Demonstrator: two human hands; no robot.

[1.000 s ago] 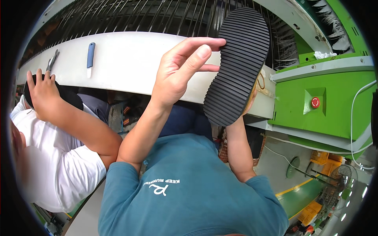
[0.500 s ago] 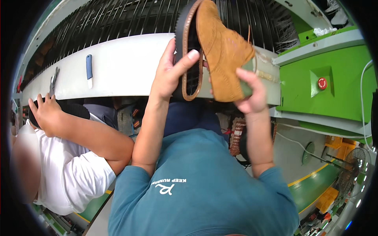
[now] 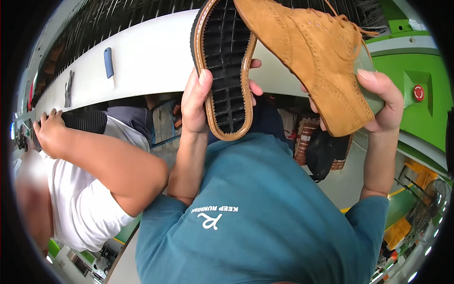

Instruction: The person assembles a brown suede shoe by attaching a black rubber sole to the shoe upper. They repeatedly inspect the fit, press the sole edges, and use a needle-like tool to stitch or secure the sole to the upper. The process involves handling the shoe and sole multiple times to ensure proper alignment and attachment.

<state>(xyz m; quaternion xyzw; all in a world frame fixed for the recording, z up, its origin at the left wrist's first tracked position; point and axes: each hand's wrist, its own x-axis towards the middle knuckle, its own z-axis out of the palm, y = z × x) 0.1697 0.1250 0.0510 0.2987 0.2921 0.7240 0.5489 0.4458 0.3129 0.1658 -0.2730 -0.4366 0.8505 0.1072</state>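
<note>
My left hand (image 3: 197, 102) grips a shoe sole (image 3: 229, 92) around its narrow middle, thumb on the near rim and fingertips showing at the opposite side. The sole's ribbed black inner face is turned up, framed by a brown stitched welt. My right hand (image 3: 385, 97) is closed around the heel end of a tan lace-up shoe upper (image 3: 317, 57), which lies on its side with its toe toward the sole's toe. The toes meet or overlap near the top edge. Orange laces (image 3: 352, 28) hang loose, and something pale green shows inside the upper's opening.
A white ledge (image 3: 146, 61) holds a blue-handled knife (image 3: 109, 64) and a dark tool (image 3: 69, 90). Dark slats or rollers (image 3: 118, 21) run behind it. Green machinery with a red button (image 3: 418, 93) stands at right. A co-worker's arm (image 3: 109, 151) is close on my left.
The sole has turned from edge-on to show its inner face. My right hand has moved right with the upper, whose heel now swings outward, away from the sole.
</note>
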